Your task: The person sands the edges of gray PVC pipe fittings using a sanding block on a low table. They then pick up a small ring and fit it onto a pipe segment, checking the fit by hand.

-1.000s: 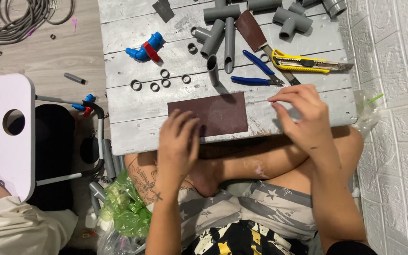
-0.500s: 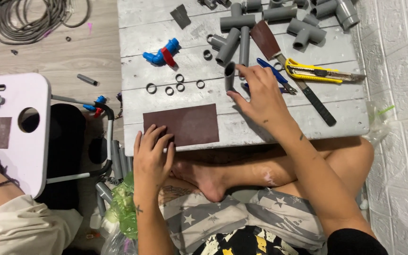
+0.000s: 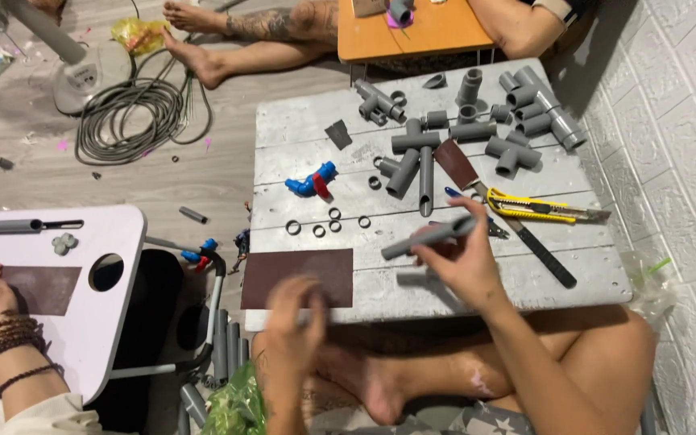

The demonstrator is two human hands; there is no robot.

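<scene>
A crinkled green plastic bag is lying just below and left of the left hand. A yellow wrapper is sitting far up-left, well apart from both hands.

Lighting: even, soft indoor light, moderately bright; source out of view, seemingly overhead.

Shadows: a dark patch against the white brick wall at far right; deep shade beneath the grey board table at its near edge; a faint shadow under the grey pipe piece.

Glare: none strong; mild sheen on the wooden floor at left.

Blur: left hand motion-smeared; right hand slightly soft.

Distortion: wide-angle, with lines splaying toward the edges.

Focus: far fittings fairly crisp.
</scene>
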